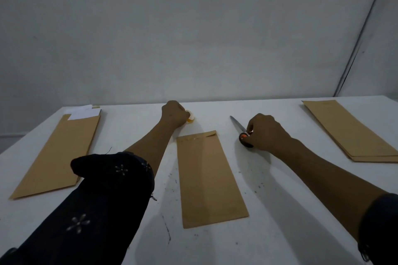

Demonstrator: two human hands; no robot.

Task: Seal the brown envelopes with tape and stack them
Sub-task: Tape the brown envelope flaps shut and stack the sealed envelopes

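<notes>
A brown envelope (210,178) lies lengthwise in the middle of the white table (280,211), its flap end pointing away from me. Beyond its far left corner my left hand (174,115) curls around a small roll of clear tape (190,119), which rests on the table. To the right of the envelope my right hand (266,133) grips the orange and black handles of a pair of scissors (239,127); their blades lie flat and point away to the left.
At the left lies a pile of brown envelopes (58,153) with white paper (84,112) sticking out at the far end. A second stack of brown envelopes (353,129) sits at the right. A grey wall stands just behind the table's far edge.
</notes>
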